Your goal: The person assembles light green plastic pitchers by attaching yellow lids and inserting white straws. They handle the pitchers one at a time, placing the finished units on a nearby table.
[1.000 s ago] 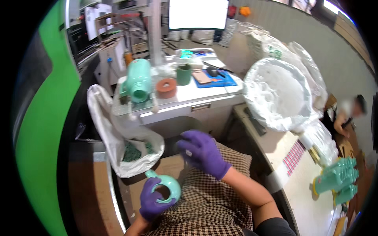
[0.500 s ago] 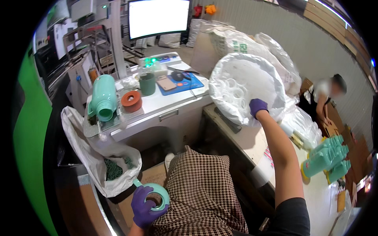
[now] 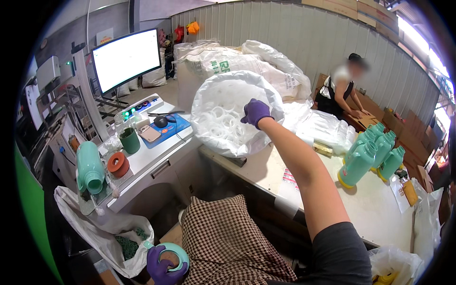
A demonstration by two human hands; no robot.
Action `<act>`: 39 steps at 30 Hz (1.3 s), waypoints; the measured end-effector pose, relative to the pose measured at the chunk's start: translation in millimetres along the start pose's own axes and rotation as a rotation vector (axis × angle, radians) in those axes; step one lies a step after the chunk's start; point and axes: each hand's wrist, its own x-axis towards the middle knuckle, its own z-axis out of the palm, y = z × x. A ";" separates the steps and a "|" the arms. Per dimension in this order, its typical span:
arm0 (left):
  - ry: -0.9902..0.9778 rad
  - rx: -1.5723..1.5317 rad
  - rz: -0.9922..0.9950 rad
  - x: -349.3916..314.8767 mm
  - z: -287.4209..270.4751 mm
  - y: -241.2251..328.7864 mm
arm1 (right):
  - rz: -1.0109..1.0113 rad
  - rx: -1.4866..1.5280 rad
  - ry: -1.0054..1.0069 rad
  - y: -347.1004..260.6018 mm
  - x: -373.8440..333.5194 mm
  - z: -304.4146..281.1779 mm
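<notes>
My left hand (image 3: 156, 267), in a purple glove, grips a mint-green ring-shaped plastic part (image 3: 184, 256) with a small side tab, low beside my checked apron. Brown shows through its round opening. My right hand (image 3: 257, 114), gloved in purple as well, is over the mouth of a white bag (image 3: 211, 143) on the right-hand table. Its fingers are curled closed; anything inside them is hidden. Several translucent white rings (image 3: 225, 122) lie in the bag, left of that hand.
Several mint-green jugs (image 3: 357, 164) stand on the white table (image 3: 332, 213) at right. On the left desk are a mint-green jug lying down (image 3: 90, 166), orange tape roll (image 3: 118, 165), phone (image 3: 149, 134) and monitor (image 3: 127, 59). A sack (image 3: 107, 237) holds green scraps. A person (image 3: 342, 90) works behind.
The view has swung to the right, so the desk and bag sit further left. My right hand has moved farther over the bag's opening. My left hand still holds the green part.
</notes>
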 end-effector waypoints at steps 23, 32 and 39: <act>-0.040 -0.005 0.026 26.0 -5.2 8.9 | -0.819 1.134 -0.232 -281.3 -328.3 -3.9; -0.057 0.008 0.126 33.4 -0.8 12.4 | -0.798 0.898 -0.268 -279.9 -341.3 -6.1; -0.066 0.042 0.129 34.3 3.4 18.3 | -0.774 0.886 -0.267 -276.4 -344.2 -0.8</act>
